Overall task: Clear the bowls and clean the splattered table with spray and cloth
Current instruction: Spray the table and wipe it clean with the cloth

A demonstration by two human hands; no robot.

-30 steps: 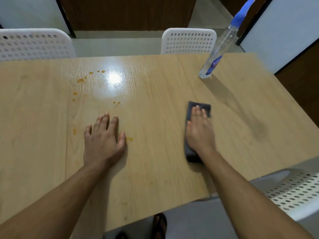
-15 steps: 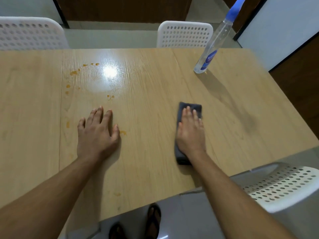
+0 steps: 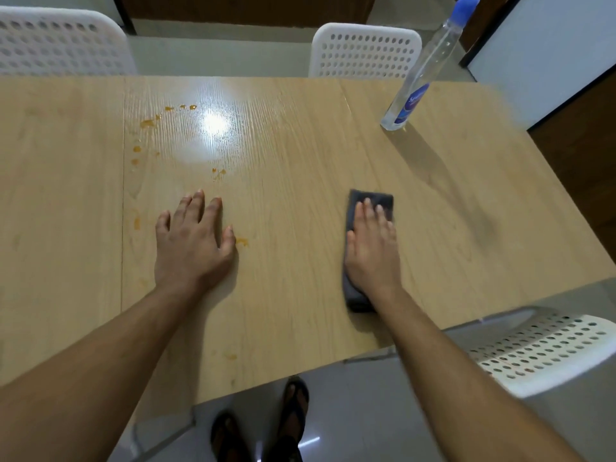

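My right hand (image 3: 371, 248) lies flat, fingers straight, pressing a folded dark grey cloth (image 3: 371, 200) onto the wooden table (image 3: 300, 155). My left hand (image 3: 193, 241) rests flat on the table with fingers spread. Orange splatters (image 3: 146, 123) dot the table's left-centre, one spot (image 3: 242, 242) right beside my left thumb, another near the front edge (image 3: 230, 356). A clear spray bottle with a blue nozzle (image 3: 423, 75) stands upright at the far right of the table. No bowls are in view.
White perforated chairs stand at the far left (image 3: 60, 41), far centre (image 3: 365, 51) and near right (image 3: 546, 348). My sandalled feet (image 3: 293, 411) show on the grey floor below the front table edge. A dark wooden panel borders the right side.
The view has shifted slightly as my head moved. Both hands stay flat in about the same places, the right one still on the cloth.
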